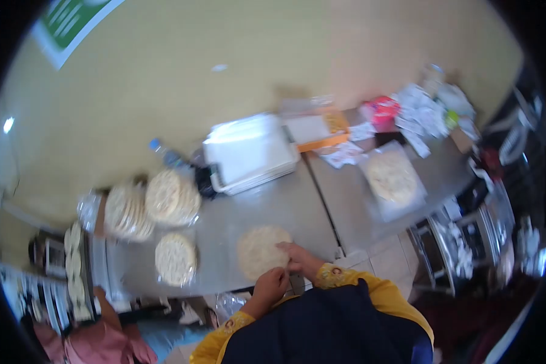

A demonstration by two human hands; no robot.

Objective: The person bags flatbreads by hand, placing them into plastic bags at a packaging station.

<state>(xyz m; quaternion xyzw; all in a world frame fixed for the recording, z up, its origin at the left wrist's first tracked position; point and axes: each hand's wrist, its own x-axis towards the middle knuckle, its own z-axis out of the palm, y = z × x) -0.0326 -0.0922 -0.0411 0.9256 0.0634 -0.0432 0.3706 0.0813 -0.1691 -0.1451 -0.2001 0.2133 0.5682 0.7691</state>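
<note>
A round, pale flatbread (259,247) lies at the front edge of the metal table, with what looks like clear plastic around it. My right hand (298,259) grips its right edge, fingertips over the top. Close beside it, my left hand (272,285) is closed at the near edge of the same flatbread; what its fingers pinch is too small to make out. To the left rests another flatbread (176,259) in clear plastic. Behind that one stand two stacks of bagged flatbreads, a nearer stack (167,197) and a stack farther left (126,212).
White trays (249,151) are piled at the back, beside a blue-capped bottle (167,153). On the right-hand table (449,176) lie a flatbread on a plastic sheet (392,180), an orange box (324,134) and crumpled papers (420,112). A person in a pink top (94,346) is at the lower left.
</note>
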